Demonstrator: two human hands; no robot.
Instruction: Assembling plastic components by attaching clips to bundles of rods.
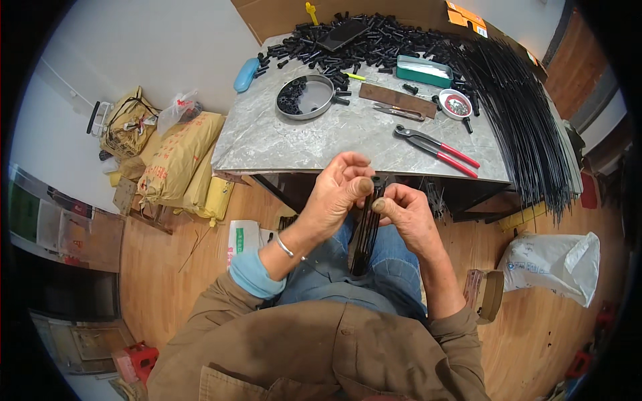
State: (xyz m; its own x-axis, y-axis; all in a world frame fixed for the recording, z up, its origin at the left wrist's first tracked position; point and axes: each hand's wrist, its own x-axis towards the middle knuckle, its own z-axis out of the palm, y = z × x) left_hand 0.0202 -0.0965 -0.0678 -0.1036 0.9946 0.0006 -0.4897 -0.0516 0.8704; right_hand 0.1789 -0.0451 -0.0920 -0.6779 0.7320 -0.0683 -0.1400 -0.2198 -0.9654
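Observation:
A bundle of thin black rods stands nearly upright between my thighs, its dark head just below the table's front edge. My right hand is closed on the upper end of this bundle, thumb against the bent forefinger. On the other side of the head, my left hand has its thumb and forefinger pressed together; whatever lies between them is hidden or too small to name. The other left fingers are curled loosely above. The bundle's lower end rests at my lap, over a dark cloth and blue jeans.
On the grey table are a round metal tray of black rings, red-handled pincers, a white bowl, a green box, heaped black plastic parts and long black rods. Sacks stand left, a white sack right.

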